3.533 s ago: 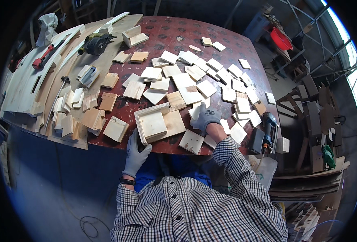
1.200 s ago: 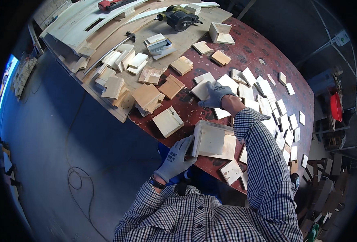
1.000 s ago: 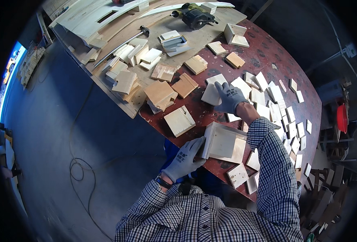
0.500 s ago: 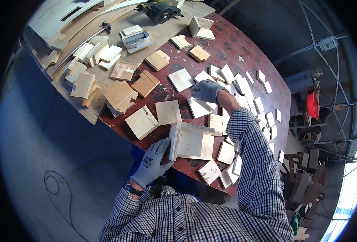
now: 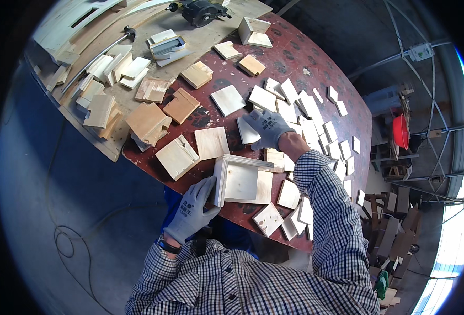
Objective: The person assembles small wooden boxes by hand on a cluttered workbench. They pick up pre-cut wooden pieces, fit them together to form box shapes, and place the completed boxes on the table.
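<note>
My left hand (image 5: 191, 211), in a grey glove, grips the left wall of a small pale wooden box (image 5: 241, 181) at the table's near edge. Its open side shows a flat inner panel. Farther right, my gloved right hand (image 5: 270, 128) lies back-up over the loose wood pieces, fingers spread. Its fingertips reach to a pale square block (image 5: 248, 131) and partly cover it. Whether they grip the block is not shown. A plywood square (image 5: 211, 143) and a notched thick block (image 5: 178, 158) lie left of the right hand.
Many cut wood pieces (image 5: 316, 121) cover the dark red table (image 5: 295, 47). On the adjoining plywood bench (image 5: 190, 55) are a hammer (image 5: 129, 33), a black power tool (image 5: 202, 12) and stacked offcuts (image 5: 103, 113). A cable (image 5: 59, 231) loops on the floor.
My right hand has turned back-up and its fingers have spread from a closed shape, moving slightly nearer the box. My left hand stays on the box. The whole view has shifted a little.
</note>
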Demonstrator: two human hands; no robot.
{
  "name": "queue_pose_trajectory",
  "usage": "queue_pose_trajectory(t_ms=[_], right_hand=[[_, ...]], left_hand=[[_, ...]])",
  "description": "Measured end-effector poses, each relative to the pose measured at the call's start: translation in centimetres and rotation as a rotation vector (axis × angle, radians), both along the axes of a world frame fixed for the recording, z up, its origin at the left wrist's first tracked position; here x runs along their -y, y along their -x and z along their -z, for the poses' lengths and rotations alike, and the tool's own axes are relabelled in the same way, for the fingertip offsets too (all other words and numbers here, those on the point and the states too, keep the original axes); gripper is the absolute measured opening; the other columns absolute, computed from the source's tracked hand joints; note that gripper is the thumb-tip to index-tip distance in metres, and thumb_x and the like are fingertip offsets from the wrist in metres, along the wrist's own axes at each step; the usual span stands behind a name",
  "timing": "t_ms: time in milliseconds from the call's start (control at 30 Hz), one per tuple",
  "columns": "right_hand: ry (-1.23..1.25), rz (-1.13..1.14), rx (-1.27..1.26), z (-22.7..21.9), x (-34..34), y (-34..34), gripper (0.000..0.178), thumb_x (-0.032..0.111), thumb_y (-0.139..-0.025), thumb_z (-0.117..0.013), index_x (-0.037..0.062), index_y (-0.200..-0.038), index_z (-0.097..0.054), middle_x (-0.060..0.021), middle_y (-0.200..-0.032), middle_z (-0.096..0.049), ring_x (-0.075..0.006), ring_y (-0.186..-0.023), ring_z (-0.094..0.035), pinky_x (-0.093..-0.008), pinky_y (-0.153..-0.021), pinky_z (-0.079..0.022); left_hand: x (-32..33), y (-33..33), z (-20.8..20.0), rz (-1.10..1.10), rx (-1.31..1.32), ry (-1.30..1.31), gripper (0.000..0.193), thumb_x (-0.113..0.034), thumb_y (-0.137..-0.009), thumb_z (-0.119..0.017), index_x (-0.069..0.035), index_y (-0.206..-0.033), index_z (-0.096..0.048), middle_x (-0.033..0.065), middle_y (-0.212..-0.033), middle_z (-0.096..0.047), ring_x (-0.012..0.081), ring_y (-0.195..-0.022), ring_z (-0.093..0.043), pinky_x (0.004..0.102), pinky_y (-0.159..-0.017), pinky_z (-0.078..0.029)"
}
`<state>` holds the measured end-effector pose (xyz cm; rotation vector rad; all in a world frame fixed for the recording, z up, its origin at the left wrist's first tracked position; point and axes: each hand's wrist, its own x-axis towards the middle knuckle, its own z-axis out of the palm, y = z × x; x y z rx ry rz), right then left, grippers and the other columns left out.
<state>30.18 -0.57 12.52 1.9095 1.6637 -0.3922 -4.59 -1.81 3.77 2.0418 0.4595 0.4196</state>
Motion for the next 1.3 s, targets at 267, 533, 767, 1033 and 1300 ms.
queue_pose_trajectory(t_ms=[267, 533, 767, 1033, 1300], right_hand=[[-0.172, 0.032, -0.239, -0.7, -0.8, -0.2, 0.098, 0.045, -0.073, -0.09, 0.0092, -0.154, -0.049, -0.0154, -0.145, -0.052, -0.0384, -0.127, -0.059, -0.0472, -0.108, -0.051], [-0.499, 0.169, -1.005, -4.5, 3.3, -0.1, 0.112, 0.021, -0.069, -0.093, 0.0069, -0.164, -0.034, -0.017, -0.158, -0.044, -0.0285, -0.135, -0.054, -0.0427, -0.117, -0.046], [-0.626, 0.192, -0.982, -7.3, 7.3, 0.3, 0.12, 0.03, -0.067, -0.1, 0.0068, -0.164, -0.033, -0.0164, -0.164, -0.042, -0.0302, -0.152, -0.041, -0.0458, -0.128, -0.031], [-0.917, 0.602, -0.845, -9.7, 17.8, -2.0, 0.108, 0.052, -0.082, -0.082, -0.0034, -0.161, -0.033, -0.0261, -0.156, -0.046, -0.0371, -0.146, -0.048, -0.0463, -0.121, -0.041], [-0.696, 1.07, 0.196, -0.1, 32.0, -2.0, 0.093, 0.052, -0.08, -0.08, 0.0045, -0.153, -0.047, -0.0226, -0.148, -0.056, -0.0383, -0.135, -0.056, -0.0499, -0.113, -0.043]], left_hand=[[0.1, -0.1, 0.5, -0.01, 0.008, 0.02, 0.086, -0.025, -0.085, -0.082, -0.001, -0.157, -0.041, 0.0231, -0.153, -0.05, 0.0409, -0.139, -0.05, 0.0493, -0.118, -0.041], [0.3, -0.1, 1.1, -0.014, 0.037, -0.027, 0.083, -0.018, -0.083, -0.082, -0.002, -0.155, -0.043, 0.0229, -0.151, -0.051, 0.0405, -0.139, -0.05, 0.0493, -0.118, -0.041], [0.2, -0.2, 0.6, -0.009, 0.059, -0.04, 0.085, -0.016, -0.081, -0.083, -0.001, -0.155, -0.043, 0.0213, -0.152, -0.051, 0.0407, -0.139, -0.05, 0.0479, -0.117, -0.043], [0.0, -0.3, 0.3, -0.008, 0.014, -0.097, 0.082, -0.018, -0.087, -0.079, -0.001, -0.158, -0.039, 0.0217, -0.15, -0.051, 0.0401, -0.137, -0.051, 0.0484, -0.116, -0.043], [0.2, -1.0, 1.4, 0.032, -0.024, 0.085, 0.082, -0.024, -0.091, -0.078, 0.005, -0.157, -0.037, 0.0247, -0.155, -0.046, 0.0407, -0.143, -0.045, 0.0472, -0.123, -0.034]])
